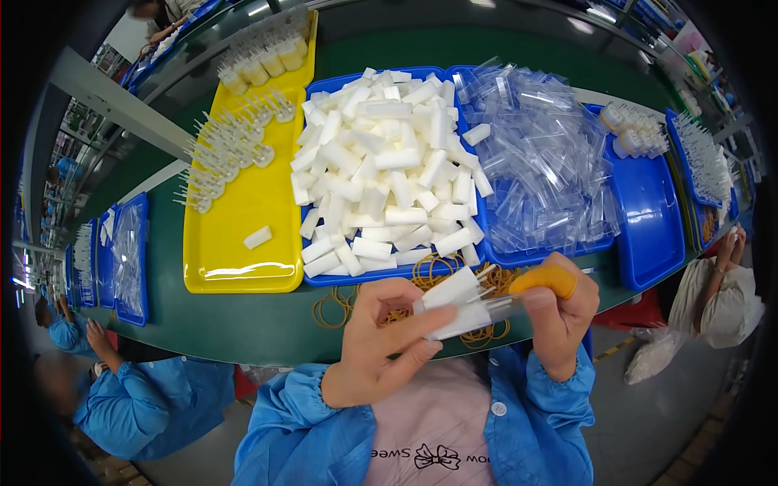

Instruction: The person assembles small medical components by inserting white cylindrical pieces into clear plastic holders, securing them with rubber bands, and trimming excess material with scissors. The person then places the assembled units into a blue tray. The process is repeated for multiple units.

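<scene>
My left hand (381,340) and my right hand (555,320) hold a small bundle of white foam blocks (455,301) together, just above the green table's near edge. Thin white sticks poke out of the bundle on its right end, and a clear plastic sleeve seems to wrap its lower block. An orange rubber cot (545,280) covers one right finger. Tan rubber bands (332,308) lie on the table under my hands. A blue tray (381,275) heaped with white foam blocks (389,170) sits right behind them.
A yellow tray (243,267) at the left holds small clear stick parts and one stray foam block. Right of the foam tray, a blue tray holds clear plastic sleeves (543,162). More blue trays (648,219) stand further right. Other people in blue coats sit at the left and right.
</scene>
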